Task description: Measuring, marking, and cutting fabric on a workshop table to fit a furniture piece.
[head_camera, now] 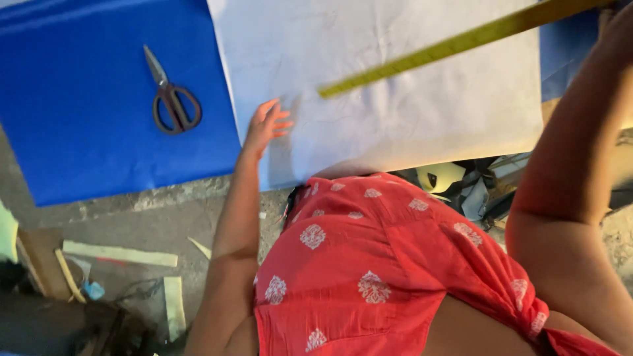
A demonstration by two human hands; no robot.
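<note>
My left hand point(266, 125) rests flat with fingers apart on the near left part of a white sheet of fabric point(409, 105) spread over a blue sheet point(86, 112). A long yellow ruler point(455, 45) hangs tilted above the white fabric, running up to the top right. My right arm reaches up along the right edge; only a sliver of my right hand point(621, 26) shows at the ruler's far end, and its grip is cut off by the frame. My red patterned garment fills the lower middle.
Dark-handled scissors point(170, 99) lie on the blue sheet, left of my left hand. Pale offcut strips point(119, 254) and scraps lie on the grey floor at lower left. A heap of mixed items point(461, 184) sits under the fabric's near right edge.
</note>
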